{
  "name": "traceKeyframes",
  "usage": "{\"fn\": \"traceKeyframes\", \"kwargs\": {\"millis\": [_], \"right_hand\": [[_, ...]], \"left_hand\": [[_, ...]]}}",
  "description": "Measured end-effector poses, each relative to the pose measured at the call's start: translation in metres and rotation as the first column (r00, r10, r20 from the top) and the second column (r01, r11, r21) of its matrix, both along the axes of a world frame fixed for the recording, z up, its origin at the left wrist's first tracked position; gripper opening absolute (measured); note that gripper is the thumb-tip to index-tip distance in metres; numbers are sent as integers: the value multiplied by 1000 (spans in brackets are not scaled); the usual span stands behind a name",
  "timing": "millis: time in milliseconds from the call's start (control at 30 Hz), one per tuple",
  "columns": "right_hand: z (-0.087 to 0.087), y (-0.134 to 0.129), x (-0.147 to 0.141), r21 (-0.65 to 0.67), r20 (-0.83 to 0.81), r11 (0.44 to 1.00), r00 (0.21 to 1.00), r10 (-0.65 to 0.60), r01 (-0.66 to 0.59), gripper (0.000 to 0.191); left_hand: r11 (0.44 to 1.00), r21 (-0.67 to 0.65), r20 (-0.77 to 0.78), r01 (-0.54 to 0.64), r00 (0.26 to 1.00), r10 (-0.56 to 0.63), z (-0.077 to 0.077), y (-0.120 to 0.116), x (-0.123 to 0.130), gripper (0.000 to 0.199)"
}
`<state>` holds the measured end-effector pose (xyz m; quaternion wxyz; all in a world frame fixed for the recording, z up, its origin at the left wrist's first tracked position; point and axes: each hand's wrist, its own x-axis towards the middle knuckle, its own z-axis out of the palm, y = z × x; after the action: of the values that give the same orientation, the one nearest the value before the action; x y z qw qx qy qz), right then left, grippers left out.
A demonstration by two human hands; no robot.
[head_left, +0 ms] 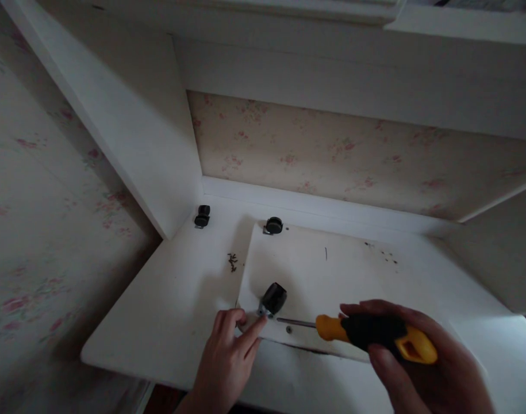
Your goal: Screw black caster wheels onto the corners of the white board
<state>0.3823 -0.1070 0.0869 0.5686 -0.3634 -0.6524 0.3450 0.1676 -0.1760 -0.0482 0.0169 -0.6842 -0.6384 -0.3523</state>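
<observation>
My right hand [430, 351] is wrapped round a yellow and black screwdriver [375, 336], held almost level. Its metal shaft points left, the tip close to the base of a black caster [273, 299]. That caster stands near the front left corner of a white board [310, 270]. My left hand [230, 351] is at the same corner, with the index finger stretched to the caster's metal plate and the other fingers curled. Whether a small screw lies under the fingertip is too small to tell. A second caster [274, 225] stands at the board's back left corner.
The board lies on a white desk top [159, 305]. A loose caster [202, 216] is at the back left, and several small screws [232, 262] lie left of the board. White side panel [129, 115] and overhead shelf [331, 75] enclose the space.
</observation>
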Motion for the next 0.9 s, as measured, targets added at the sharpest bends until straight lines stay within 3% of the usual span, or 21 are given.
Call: {"fn": "traceKeyframes", "kwargs": {"millis": [267,533,700,800,900], "right_hand": [[-13,15,-8,59,42,988,990,138,-140,47],[-9,9,-8,31,212,998,976,48,-56,43],[-5,12,-4,86,364,990,929,72,-111,50],[6,12,-10,62,413,986,904,115,-154,33],[14,9,-29,83,283,967,936,208,-240,18]], "left_hand": [[998,-37,-75,-41,996,38,6,4,1,55],[998,-64,-59,-26,998,22,5,3,0,53],[997,-66,-39,-25,999,22,7,3,0,53],[998,-62,-28,-22,999,21,8,4,0,55],[997,-76,-24,-19,1000,17,9,5,0,56]]}}
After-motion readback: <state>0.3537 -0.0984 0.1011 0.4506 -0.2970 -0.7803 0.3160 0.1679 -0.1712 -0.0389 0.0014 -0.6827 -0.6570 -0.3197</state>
